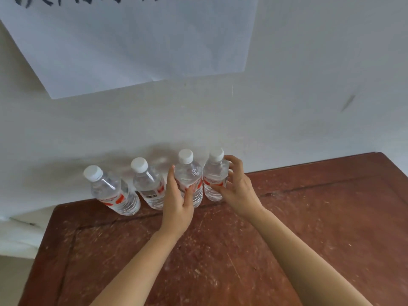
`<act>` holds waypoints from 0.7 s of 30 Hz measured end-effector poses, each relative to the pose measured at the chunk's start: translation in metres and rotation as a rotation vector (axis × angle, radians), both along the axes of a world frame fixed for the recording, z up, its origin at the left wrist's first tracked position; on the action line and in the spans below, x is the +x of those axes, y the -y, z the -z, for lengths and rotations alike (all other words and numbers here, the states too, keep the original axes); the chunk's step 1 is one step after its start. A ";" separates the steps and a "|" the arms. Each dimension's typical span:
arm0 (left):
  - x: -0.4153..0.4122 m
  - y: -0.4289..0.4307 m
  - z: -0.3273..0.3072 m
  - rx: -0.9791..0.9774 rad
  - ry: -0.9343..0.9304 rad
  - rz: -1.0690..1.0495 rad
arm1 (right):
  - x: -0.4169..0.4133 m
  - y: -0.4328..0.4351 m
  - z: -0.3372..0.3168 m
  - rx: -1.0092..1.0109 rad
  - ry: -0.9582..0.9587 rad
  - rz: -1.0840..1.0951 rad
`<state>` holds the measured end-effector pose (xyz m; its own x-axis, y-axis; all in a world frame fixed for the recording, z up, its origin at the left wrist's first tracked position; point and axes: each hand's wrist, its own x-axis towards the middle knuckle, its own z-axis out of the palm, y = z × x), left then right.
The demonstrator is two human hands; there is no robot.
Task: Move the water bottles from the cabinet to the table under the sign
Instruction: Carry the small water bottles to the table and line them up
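The third bottle (190,173) is clasped at its label by the left hand (176,208), and the fourth bottle (215,173) is held, seemingly loosely, by the right hand (239,191). Both stand at twelve o'clock on the table (309,217), under the sign (132,45). Being full, thin-walled and slick, they are judged fairly heavy and squeezable, and best taken at the ribbed waist.

Soft, even daylight; faint shadows behind bottles (152,182); wide-angle bending at edges.

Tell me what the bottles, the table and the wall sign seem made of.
Bottles: clear, glossy plastic, apparently; you see through the ribbed walls. Table: reddish-brown wood, worn, with scratches and pale scuffs. Sign: white matte paper, probably; a fold line shows.
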<state>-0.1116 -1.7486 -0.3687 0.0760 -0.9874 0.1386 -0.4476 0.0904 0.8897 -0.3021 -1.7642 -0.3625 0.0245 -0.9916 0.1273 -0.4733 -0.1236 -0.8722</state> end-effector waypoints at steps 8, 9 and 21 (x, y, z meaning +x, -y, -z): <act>0.007 0.013 0.003 -0.013 0.090 0.099 | -0.007 0.016 -0.001 0.082 -0.055 -0.155; 0.008 0.012 0.005 -0.014 0.105 0.101 | -0.009 0.015 -0.002 0.088 -0.082 -0.173; 0.022 -0.015 -0.079 -0.146 0.249 0.148 | 0.000 -0.019 -0.075 -0.199 -0.460 0.059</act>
